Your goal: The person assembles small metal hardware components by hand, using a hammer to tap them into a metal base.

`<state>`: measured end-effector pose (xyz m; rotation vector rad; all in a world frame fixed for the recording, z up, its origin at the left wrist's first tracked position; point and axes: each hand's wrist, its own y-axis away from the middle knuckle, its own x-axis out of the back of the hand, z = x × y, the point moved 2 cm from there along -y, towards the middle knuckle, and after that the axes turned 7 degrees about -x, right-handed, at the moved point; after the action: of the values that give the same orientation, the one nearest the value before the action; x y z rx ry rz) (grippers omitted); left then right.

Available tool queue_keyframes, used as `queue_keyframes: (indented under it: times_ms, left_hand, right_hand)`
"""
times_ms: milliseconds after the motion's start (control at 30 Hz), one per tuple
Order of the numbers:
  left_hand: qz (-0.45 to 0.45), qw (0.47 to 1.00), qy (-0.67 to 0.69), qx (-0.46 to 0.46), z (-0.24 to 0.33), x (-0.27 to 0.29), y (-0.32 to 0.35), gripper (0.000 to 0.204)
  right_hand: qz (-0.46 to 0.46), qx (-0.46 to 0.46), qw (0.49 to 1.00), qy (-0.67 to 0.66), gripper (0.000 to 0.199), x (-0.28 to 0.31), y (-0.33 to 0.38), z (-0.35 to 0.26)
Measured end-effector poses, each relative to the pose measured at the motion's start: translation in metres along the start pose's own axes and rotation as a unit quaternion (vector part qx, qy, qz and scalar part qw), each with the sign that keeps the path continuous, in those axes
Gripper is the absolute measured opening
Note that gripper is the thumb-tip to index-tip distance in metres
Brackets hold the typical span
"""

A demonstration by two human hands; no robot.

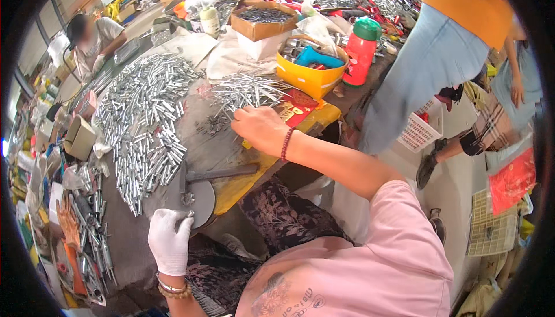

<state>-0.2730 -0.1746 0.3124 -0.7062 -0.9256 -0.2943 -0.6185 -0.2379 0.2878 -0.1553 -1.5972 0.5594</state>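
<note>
My left hand (169, 242), in a white glove, is closed in a pinch just in front of a round grey metal disc (203, 201). A small greyish bit shows at its fingertips, too small to name. Beside the disc lies what looks like a hammer (225, 171), its dark handle pointing right. My bare right hand (261, 129), with a red bead bracelet, reaches to the near edge of a heap of thin metal pins (245, 91). Its fingers are curled downward and closed, and whatever they hold is hidden. Left of it spreads a large pile of short metal tubes (144, 115).
Behind the pins stand a yellow box (312, 73) of metal parts, a red flask with green lid (361, 51) and a carton of dark pins (263, 17). Tools and an orange glove (68, 221) lie at left. One person (95, 45) sits far left; another (433, 57) stands right.
</note>
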Motion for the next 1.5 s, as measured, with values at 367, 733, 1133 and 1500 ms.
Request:
queue_keyframes:
  times_ms: [367, 733, 1133, 1500]
  left_hand:
    - [0.012, 1.0, -0.007, 0.014, -0.004, -0.008, 0.008, 0.022]
    - [0.032, 0.998, 0.0, 0.047, -0.005, -0.012, 0.018, 0.018]
    - [0.064, 0.997, 0.028, 0.037, -0.015, -0.002, 0.036, 0.018]
    - [0.06, 0.996, 0.041, 0.053, -0.007, -0.003, 0.022, 0.018]
  right_hand:
    - [0.103, -0.021, 0.973, -0.206, 0.024, 0.012, 0.001, -0.039]
    - [-0.108, -0.098, 0.819, -0.554, 0.022, 0.009, 0.02, -0.148]
    - [-0.031, 0.058, 0.951, -0.303, 0.014, 0.004, 0.018, -0.165]
    - [0.002, 0.076, 0.971, -0.227, 0.008, 0.028, 0.025, -0.147]
